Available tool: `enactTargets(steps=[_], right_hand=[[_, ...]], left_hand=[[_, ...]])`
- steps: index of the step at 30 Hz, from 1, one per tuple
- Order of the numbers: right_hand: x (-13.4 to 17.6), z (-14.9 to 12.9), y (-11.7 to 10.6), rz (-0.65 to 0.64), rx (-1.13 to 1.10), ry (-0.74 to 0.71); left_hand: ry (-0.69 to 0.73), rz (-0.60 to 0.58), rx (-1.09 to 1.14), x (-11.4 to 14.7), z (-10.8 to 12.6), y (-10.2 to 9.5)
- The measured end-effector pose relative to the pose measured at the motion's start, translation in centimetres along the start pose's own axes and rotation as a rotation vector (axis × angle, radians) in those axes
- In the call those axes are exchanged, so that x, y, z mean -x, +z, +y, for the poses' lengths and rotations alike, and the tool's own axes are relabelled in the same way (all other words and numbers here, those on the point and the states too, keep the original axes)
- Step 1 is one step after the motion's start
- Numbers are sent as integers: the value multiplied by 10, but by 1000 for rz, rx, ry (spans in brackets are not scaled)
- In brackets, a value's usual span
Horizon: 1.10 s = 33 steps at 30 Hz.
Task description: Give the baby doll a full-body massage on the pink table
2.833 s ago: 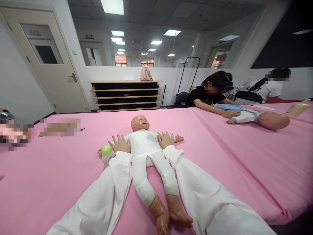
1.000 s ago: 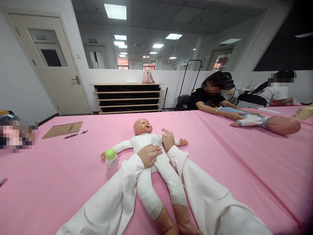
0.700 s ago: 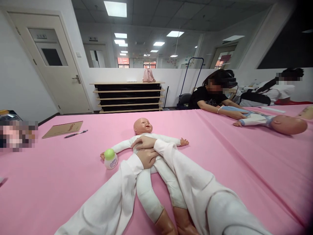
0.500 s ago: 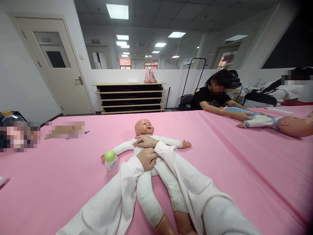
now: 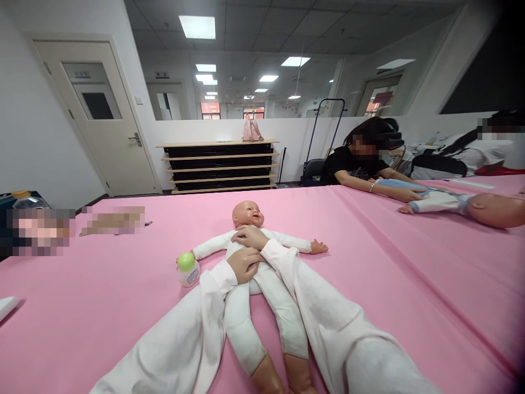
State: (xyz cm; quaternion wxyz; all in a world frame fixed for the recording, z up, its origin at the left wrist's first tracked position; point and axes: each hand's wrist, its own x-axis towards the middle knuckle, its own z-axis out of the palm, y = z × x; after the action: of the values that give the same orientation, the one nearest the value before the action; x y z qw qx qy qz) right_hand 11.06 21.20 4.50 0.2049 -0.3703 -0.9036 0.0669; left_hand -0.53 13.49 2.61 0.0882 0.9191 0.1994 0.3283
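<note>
A baby doll [image 5: 257,284] in a white suit lies on its back, its head [image 5: 248,214] away from me and its arms spread. My right hand [image 5: 251,237] rests on the doll's upper chest, with the fingers stretched out. Just below, on the belly, my left hand [image 5: 245,265] lies flat with its fingers extended. Neither hand grips anything. White sleeves cover both my arms and partly hide the doll's sides. Beside the doll's hand on the left stands a small bottle [image 5: 189,275] with a green cap.
A pink cloth [image 5: 123,306] covers the table. Across it on the right, a person in black [image 5: 353,167] handles another doll [image 5: 445,201] in blue and white. A white object [image 5: 7,306] lies at the left edge. Low shelves [image 5: 221,167] stand behind the table.
The view has shifted slightly. In it, the doll's head appears farther right and its feet farther left. Both my hands stay on the doll's torso.
</note>
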Motion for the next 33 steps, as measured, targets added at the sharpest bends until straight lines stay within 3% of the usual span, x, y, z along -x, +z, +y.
enactTargets(steps=[9, 19, 27, 33], right_hand=[[11, -6, -3, 106, 85, 18], [20, -7, -4, 120, 65, 50], [27, -7, -6, 99, 17, 23], [58, 6, -11, 69, 35, -15]], left_hand=[[22, 13, 27, 2, 1, -1], [3, 11, 61, 16, 1, -7], [-70, 79, 96, 29, -6, -3], [-182, 128, 69, 31, -9, 1]])
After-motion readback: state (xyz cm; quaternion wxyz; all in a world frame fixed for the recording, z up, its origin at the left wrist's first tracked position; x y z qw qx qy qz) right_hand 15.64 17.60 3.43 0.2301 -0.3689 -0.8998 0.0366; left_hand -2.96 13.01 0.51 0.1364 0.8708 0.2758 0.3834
